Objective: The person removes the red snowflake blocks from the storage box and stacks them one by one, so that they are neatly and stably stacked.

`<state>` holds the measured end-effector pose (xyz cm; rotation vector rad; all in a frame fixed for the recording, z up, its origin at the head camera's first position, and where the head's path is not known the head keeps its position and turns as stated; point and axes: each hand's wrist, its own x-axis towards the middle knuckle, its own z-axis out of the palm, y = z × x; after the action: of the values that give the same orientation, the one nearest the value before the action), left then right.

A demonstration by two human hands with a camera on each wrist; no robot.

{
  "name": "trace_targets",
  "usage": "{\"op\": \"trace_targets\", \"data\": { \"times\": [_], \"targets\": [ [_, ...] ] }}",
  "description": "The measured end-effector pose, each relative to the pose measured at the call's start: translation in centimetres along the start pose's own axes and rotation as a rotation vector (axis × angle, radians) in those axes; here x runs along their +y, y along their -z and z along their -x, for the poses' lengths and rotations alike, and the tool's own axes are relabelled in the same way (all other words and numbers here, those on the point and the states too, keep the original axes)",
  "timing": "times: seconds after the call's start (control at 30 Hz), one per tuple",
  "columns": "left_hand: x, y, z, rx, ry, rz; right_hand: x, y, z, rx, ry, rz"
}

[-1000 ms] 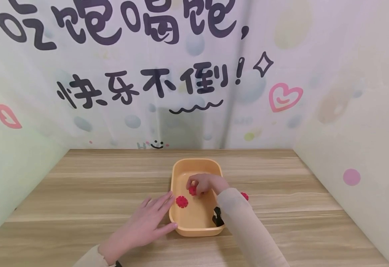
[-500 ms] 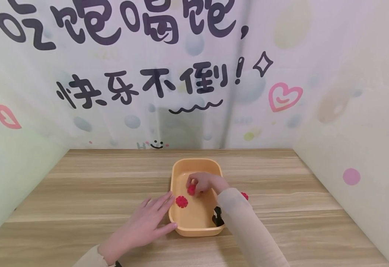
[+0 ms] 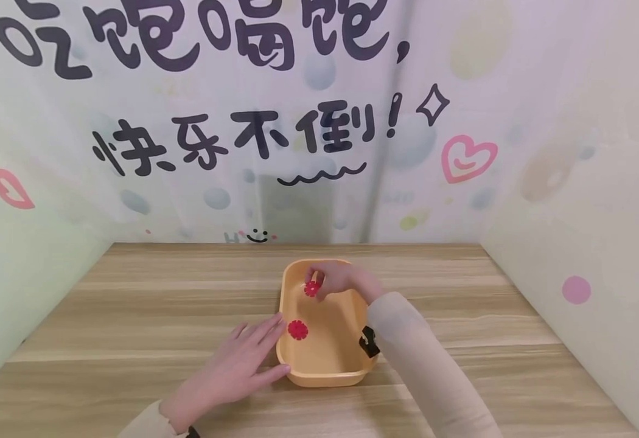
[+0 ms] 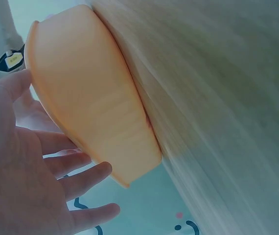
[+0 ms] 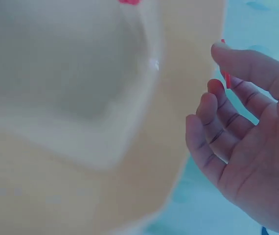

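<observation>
My right hand (image 3: 333,278) is above the far half of an orange-yellow plastic bin (image 3: 325,359) in the head view. Between thumb and forefinger it pinches a red snowflake disc (image 3: 312,288), seen edge-on in the right wrist view as a thin red strip (image 5: 227,78). Another red snowflake disc (image 3: 298,330) lies inside the bin, by its left wall. My left hand (image 3: 237,362) rests against the bin's left rim with fingers extended and spread. In the left wrist view, thumb and fingers touch the bin's rim, outside its wall (image 4: 90,98).
The bin stands on a wood-grain table (image 3: 133,316). A printed curtain (image 3: 215,152) hangs behind, and a pale wall (image 3: 571,213) rises at the right. A black wrist device (image 3: 369,342) sits by the right sleeve (image 3: 418,353), which covers part of the bin's right side.
My right hand has lifted the pinched disc and moved toward the bin's far end. The left hand stays at the rim. A red piece right of the bin is now hidden by the sleeve.
</observation>
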<state>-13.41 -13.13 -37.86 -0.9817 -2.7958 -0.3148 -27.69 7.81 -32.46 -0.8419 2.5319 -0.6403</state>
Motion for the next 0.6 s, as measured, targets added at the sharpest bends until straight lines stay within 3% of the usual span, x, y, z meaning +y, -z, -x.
{"op": "trace_targets", "data": {
  "times": [0.23,0.6],
  "targets": [
    [0.1,0.2,0.0,-0.03,0.018,0.01,0.2,1.0,1.6,0.002,0.025,0.049],
    [0.1,0.2,0.0,-0.016,0.011,0.012,2.6,0.2,3.4,0.059,0.195,0.054]
  ]
}}
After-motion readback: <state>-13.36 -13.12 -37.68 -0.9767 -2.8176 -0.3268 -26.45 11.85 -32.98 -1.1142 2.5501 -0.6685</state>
